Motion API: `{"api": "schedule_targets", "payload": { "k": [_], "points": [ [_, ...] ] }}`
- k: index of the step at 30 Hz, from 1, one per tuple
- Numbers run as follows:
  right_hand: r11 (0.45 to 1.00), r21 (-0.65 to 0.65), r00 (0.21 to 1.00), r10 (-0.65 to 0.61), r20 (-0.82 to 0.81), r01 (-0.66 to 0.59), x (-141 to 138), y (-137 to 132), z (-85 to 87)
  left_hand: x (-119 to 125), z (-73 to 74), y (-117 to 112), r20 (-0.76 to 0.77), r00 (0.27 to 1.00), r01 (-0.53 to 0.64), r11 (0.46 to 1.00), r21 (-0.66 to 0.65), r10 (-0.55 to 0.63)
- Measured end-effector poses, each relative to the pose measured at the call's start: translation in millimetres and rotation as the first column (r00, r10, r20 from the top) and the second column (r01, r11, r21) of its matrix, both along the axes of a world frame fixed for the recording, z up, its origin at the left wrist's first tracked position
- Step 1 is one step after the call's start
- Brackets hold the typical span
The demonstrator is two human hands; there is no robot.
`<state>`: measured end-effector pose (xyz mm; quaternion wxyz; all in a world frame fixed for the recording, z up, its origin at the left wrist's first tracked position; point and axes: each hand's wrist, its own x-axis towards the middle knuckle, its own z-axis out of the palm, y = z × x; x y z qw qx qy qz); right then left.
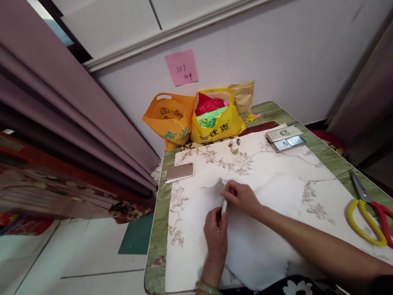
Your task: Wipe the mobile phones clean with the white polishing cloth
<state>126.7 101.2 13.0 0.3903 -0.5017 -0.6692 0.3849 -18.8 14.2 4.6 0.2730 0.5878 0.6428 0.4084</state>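
My left hand and my right hand meet over a sheet of thin white paper spread on the table. Both hands are closed on a thin silvery stick held between their fingertips, with the paper's edge beside it. A green bangle sits on my left wrist. The white paper lies on a floral-printed white sheet that covers most of the green table.
Big scissors with a yellow and a red handle lie at the right edge. A rose-gold phone, a small bottle and two handsets lie farther back. Orange and yellow bags stand against the wall. Curtains hang at left.
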Motion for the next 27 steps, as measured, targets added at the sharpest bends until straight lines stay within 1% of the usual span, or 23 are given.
{"api": "schedule_targets", "payload": {
  "k": [2,4,6,7,8,11,12,14,16,17,19,21,22,24,25,27],
  "points": [
    [0.995,-0.046,0.996,-0.084,-0.008,0.083,8,21,-6.6,1,-2.5,-1,-0.037,0.999,0.007,1.000,0.008,-0.007],
    [0.979,-0.068,0.982,-0.190,0.008,0.190,21,40,-12.0,2,-7.1,-3,-0.090,0.996,0.005,0.999,0.038,-0.002],
    [0.954,-0.059,0.955,-0.291,0.063,0.294,35,54,-14.7,3,-12.9,-5,-0.156,0.987,-0.012,0.996,0.083,0.025],
    [0.949,-0.031,0.944,-0.309,0.115,0.315,42,58,-14.6,3,-15.7,-6,-0.189,0.981,-0.013,0.994,0.107,0.034],
    [0.953,0.005,0.937,-0.300,0.180,0.304,48,60,-13.7,4,-18.0,-6,-0.220,0.975,-0.006,0.992,0.128,0.034],
    [0.977,0.099,0.910,-0.211,0.358,0.188,61,62,-6.1,4,-21.2,-7,-0.289,0.957,0.047,0.983,0.175,0.005],
    [0.980,0.118,0.901,-0.196,0.388,0.163,63,62,-2.6,4,-21.0,-6,-0.305,0.952,0.058,0.980,0.191,0.003],
    [0.976,0.163,0.897,-0.200,0.393,0.147,64,61,4.9,4,-19.5,-6,-0.340,0.940,0.074,0.969,0.236,0.011],
    [0.965,0.204,0.909,-0.227,0.350,0.163,62,62,12.5,5,-17.8,-6,-0.400,0.916,0.109,0.948,0.299,0.021],
    [0.964,0.200,0.925,-0.232,0.302,0.176,61,62,16.3,5,-17.3,-7,-0.442,0.897,0.136,0.933,0.334,0.028],
    [0.972,0.138,0.965,-0.213,0.153,0.192,57,61,24.1,7,-17.5,-9,-0.526,0.850,0.203,0.894,0.398,0.041],
    [0.985,0.055,0.987,-0.159,-0.034,0.161,53,55,32.4,9,-19.0,-13,-0.573,0.819,0.269,0.860,0.435,0.033],
    [0.991,0.020,0.984,-0.129,-0.122,0.132,51,50,36.6,10,-19.9,-14,-0.574,0.819,0.289,0.852,0.436,0.016],
    [0.997,-0.037,0.966,-0.071,-0.247,0.064,46,34,44.5,12,-21.9,-16,-0.538,0.842,0.296,0.859,0.418,-0.029],
    [0.998,-0.058,0.959,-0.043,-0.279,0.028,43,24,47.7,12,-23.0,-17,-0.512,0.858,0.286,0.868,0.407,-0.042],
    [0.997,-0.077,0.957,0.006,-0.292,-0.029,35,1,51.3,12,-25.8,-17,-0.474,0.878,0.268,0.881,0.391,-0.056]
  ]
}}
